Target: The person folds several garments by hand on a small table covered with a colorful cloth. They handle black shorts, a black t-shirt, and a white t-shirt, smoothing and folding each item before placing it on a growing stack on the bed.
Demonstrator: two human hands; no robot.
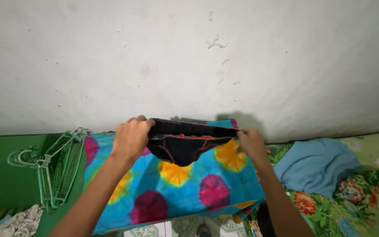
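Both hands' fingers clamp the black garment — left hand, right hand — stretched between them.

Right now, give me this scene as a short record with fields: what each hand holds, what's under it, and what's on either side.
Left hand: grips the left end of a small black garment
Right hand: grips the garment's right end
Garment state: held stretched between both hands, sagging in the middle, orange stitching visible
Beneath: tie-dye cloth, blue with pink and yellow bursts
Left side: bunch of pale green hangers on a green surface; whitish cloth at the lower corner
Right side: plain blue cloth on a floral sheet
Behind: white wall
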